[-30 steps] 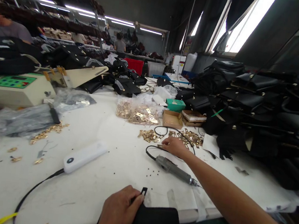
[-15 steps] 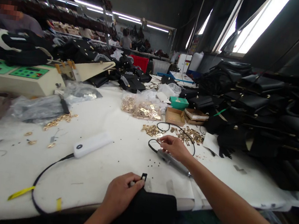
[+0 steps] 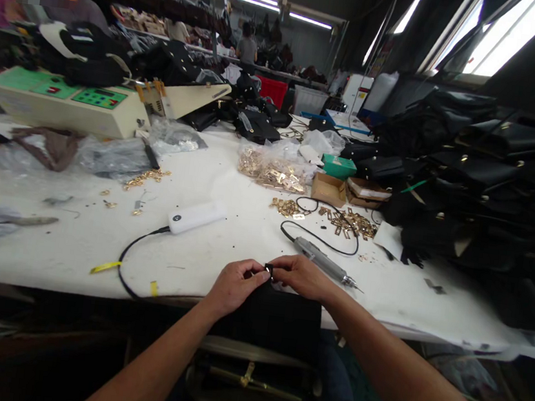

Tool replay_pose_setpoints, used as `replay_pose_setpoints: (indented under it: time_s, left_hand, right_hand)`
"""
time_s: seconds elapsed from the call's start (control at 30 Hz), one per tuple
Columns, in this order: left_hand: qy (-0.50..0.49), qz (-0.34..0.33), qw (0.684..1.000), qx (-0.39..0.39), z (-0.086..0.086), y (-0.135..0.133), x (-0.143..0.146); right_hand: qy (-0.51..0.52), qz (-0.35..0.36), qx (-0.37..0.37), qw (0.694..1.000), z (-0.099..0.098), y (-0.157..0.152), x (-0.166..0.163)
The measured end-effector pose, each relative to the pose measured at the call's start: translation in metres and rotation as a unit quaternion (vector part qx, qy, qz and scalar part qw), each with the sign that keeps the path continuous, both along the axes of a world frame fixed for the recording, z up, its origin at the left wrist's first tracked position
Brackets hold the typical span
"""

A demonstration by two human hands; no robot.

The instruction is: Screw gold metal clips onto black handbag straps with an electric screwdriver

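My left hand (image 3: pixel 236 282) pinches the top of a black bag (image 3: pixel 282 322) that hangs over the near edge of the white table (image 3: pixel 223 247), at a small black loop tab (image 3: pixel 268 268). My right hand (image 3: pixel 301 275) meets it from the right, fingers closed at the same tab on a small piece I cannot make out. A grey electric screwdriver (image 3: pixel 324 263) with a black cable lies just beyond my right hand. Loose gold metal fittings (image 3: pixel 348 222) are scattered further back.
A white power pack (image 3: pixel 196 216) with a black cord lies left of centre. Bags of gold fittings (image 3: pixel 271 170), small boxes (image 3: pixel 328 188), a green-panelled machine (image 3: pixel 69 104) and stacked black bags (image 3: pixel 484 181) ring the table. Other people are at the far left and back.
My right hand has come back from the gold fittings, over the screwdriver, to the bag's tab beside my left hand. The view has dropped lower, showing more of the bag.
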State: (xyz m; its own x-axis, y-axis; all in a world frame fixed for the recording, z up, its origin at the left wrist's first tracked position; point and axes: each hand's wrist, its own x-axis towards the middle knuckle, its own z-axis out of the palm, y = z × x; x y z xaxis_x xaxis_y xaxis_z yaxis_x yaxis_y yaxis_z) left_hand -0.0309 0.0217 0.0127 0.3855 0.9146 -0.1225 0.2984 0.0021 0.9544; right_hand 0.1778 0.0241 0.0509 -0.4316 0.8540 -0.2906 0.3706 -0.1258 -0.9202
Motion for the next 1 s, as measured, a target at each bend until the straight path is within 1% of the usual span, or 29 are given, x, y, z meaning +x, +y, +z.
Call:
replay_pose_setpoints:
  time_s: [0.07,0.13,0.23,0.3,0.4,0.5,0.7,0.9,1.0]
  left_hand:
    - [-0.003,-0.002,1.0,0.003,0.0,0.0,0.0]
    - [-0.005,-0.007,1.0,0.005,0.001,0.001,-0.001]
    - [-0.006,-0.015,1.0,0.007,0.002,0.003,-0.001]
    - [-0.007,-0.018,1.0,0.008,0.002,0.003,-0.001]
    - [-0.009,-0.016,1.0,0.011,0.001,0.003,-0.001]
    - [-0.012,-0.01,1.0,0.014,0.0,0.003,0.0]
    - [-0.001,-0.002,1.0,0.012,-0.002,0.003,0.001]
    - [0.007,0.003,1.0,0.021,-0.005,0.003,0.0]
    - [0.009,0.006,1.0,0.023,-0.006,0.002,0.0]
  right_hand:
    - [-0.027,0.021,0.035,0.999,0.006,0.0,0.001]
    - [-0.047,0.038,0.054,0.997,0.011,0.002,0.001]
    - [-0.027,0.052,0.04,0.997,0.01,0.006,-0.001]
    - [-0.005,0.035,0.03,0.999,0.004,0.009,-0.003]
    - [0.019,-0.017,0.031,0.999,-0.006,0.01,-0.007]
    - [0.053,-0.056,0.012,0.997,-0.012,0.007,-0.007]
    - [0.065,-0.073,-0.006,0.995,-0.007,0.001,-0.003]
    - [0.053,-0.069,-0.023,0.996,0.003,0.0,-0.004]
    - [0.026,-0.064,0.002,0.998,0.005,0.0,-0.005]
